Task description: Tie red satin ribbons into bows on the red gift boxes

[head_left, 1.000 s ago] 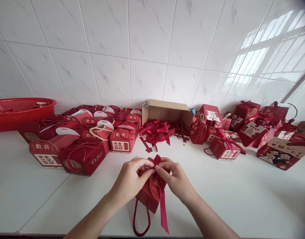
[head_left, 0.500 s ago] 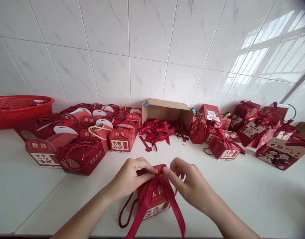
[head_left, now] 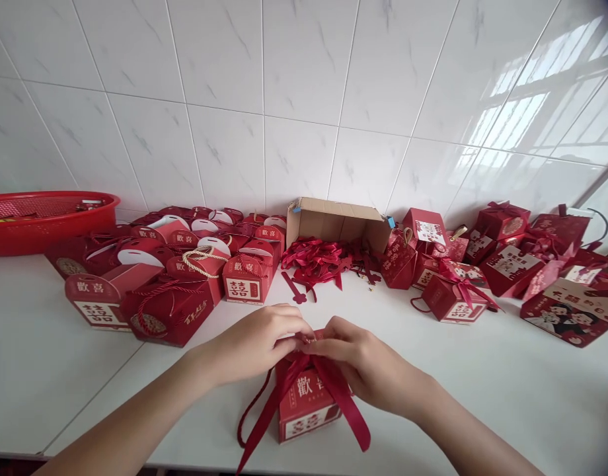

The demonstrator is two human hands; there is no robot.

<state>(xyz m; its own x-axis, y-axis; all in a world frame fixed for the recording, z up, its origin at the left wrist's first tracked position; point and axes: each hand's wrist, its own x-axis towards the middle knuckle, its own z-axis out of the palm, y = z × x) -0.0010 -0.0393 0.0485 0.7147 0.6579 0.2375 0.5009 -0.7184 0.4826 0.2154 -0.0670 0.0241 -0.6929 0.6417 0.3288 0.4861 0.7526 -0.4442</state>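
A small red gift box [head_left: 311, 396] with white lettering stands near the front edge of the white table. Dark red ribbon [head_left: 342, 403] lies over its top, two tails hanging down its front. My left hand [head_left: 262, 340] pinches the ribbon at the box top from the left. From the right, my right hand [head_left: 368, 363] is closed on the ribbon too, its fingertips meeting the left ones. The ribbon's middle is partly hidden under my fingers. A dark red cord [head_left: 249, 410] loops out at the box's left side.
Many red boxes [head_left: 168, 307] stand at the left, by a red plastic basket [head_left: 51, 231]. An open cardboard box [head_left: 341, 211] with loose ribbons [head_left: 316, 261] sits at the back middle. Ribboned boxes [head_left: 455, 297] stand at the right, before a tiled wall [head_left: 304, 66].
My right hand has moved left until its fingertips meet those of my left hand at the box top. The ribbon tails have shifted, uncovering more lettering. The view has turned slightly left.
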